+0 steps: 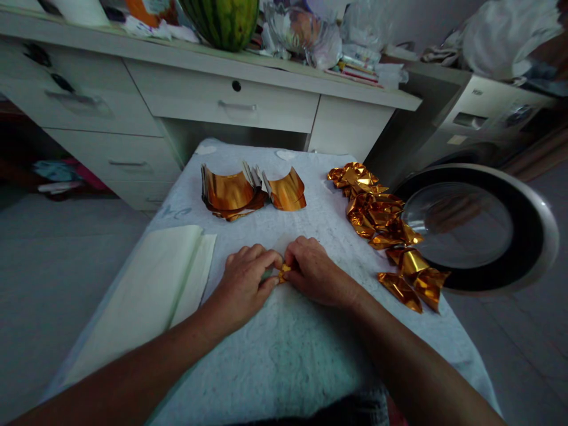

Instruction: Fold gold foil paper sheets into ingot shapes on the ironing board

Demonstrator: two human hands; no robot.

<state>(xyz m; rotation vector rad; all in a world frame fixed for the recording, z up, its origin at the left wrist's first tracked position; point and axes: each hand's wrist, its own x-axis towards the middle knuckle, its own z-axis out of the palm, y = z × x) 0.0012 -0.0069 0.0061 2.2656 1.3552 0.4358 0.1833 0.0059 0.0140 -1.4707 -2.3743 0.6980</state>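
Both hands meet over the middle of a cloth-covered board (302,355). My left hand (246,278) pinches one side of a small piece of gold foil paper (284,272), thumb and forefinger closed on it. On its other side my right hand (317,269) grips the same piece with curled fingers. Most of the piece is hidden by the fingers. Beyond the hands lie two curved stacks of gold foil sheets, a larger left stack (228,190) and a smaller right stack (287,190). To the right runs a pile of folded gold foil pieces (377,207).
Pale folded paper (146,290) lies along the board's left side. Behind stands a white desk (275,112) bearing a watermelon (222,21) and a glass bowl (293,29). At the right, a washing machine (483,112) has its round door (479,225) swung open beside the board.
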